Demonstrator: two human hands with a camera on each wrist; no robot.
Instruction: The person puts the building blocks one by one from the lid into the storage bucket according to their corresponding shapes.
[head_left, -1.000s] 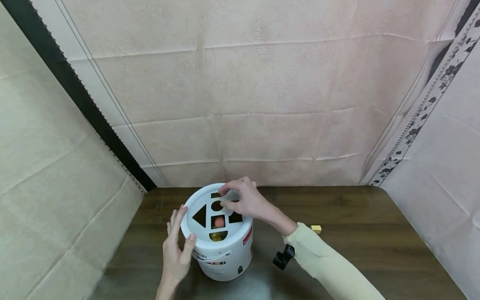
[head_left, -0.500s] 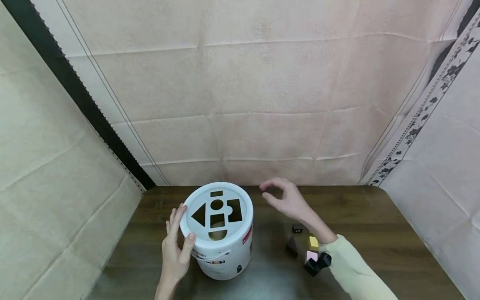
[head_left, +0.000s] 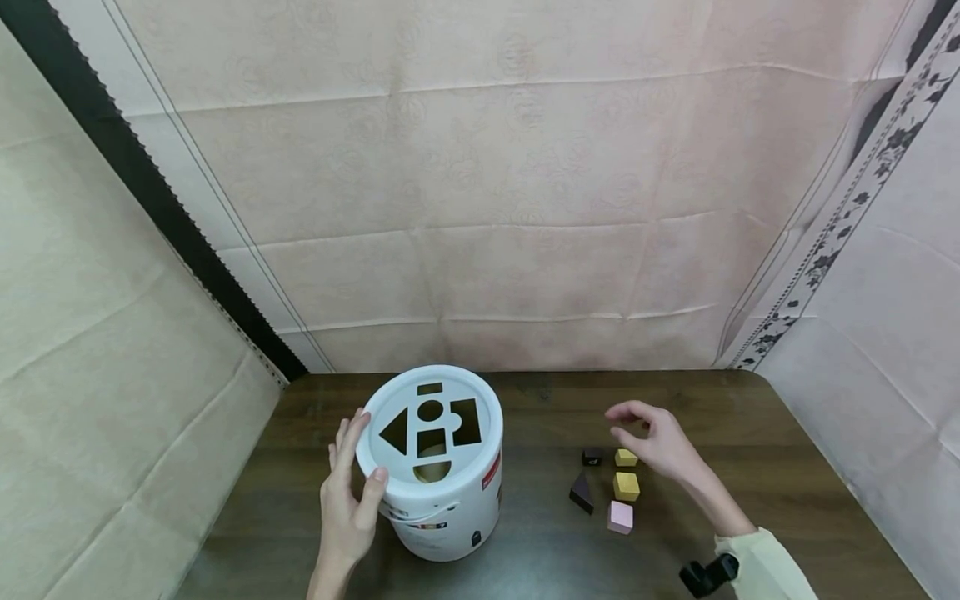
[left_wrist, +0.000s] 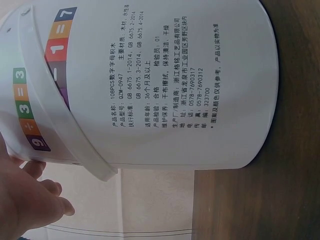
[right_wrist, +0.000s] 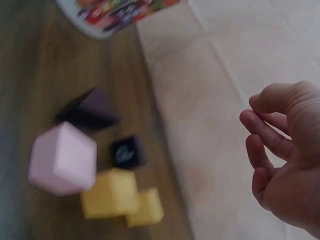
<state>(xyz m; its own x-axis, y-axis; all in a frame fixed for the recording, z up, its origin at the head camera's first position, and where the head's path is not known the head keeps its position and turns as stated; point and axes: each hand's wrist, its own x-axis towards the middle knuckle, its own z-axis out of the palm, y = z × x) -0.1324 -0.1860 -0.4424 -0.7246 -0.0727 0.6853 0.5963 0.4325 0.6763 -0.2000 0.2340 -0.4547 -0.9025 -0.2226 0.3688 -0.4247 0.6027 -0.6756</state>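
A white bucket [head_left: 450, 533] with a shape-sorter lid [head_left: 471, 460] stands on the table. Its lid has a triangle, a circle, a square and other cut-outs. My left hand [head_left: 351, 500] rests against the bucket's left side, thumb at the front of the rim and fingers spread behind. The right hand [head_left: 660, 442] hovers by the blocks with loosely bent fingers and nothing between them. Near it lie a small yellow block [head_left: 626, 457], a yellow cube [head_left: 626, 487], a pink cube [head_left: 620, 517], a black cube [head_left: 592, 457] and a dark triangular block [head_left: 581, 493].
The brown wooden table [head_left: 540, 567] ends at a pale cloth wall [head_left: 517, 250] behind the bucket. More cloth panels hang at left and right. The bucket's handle [left_wrist: 75, 135] hangs down along its side in the left wrist view.
My right hand has moved from over the lid rightward to the blocks, uncovering them. A reddish thing seen in the square hole has gone from sight. The left hand stays at the bucket.
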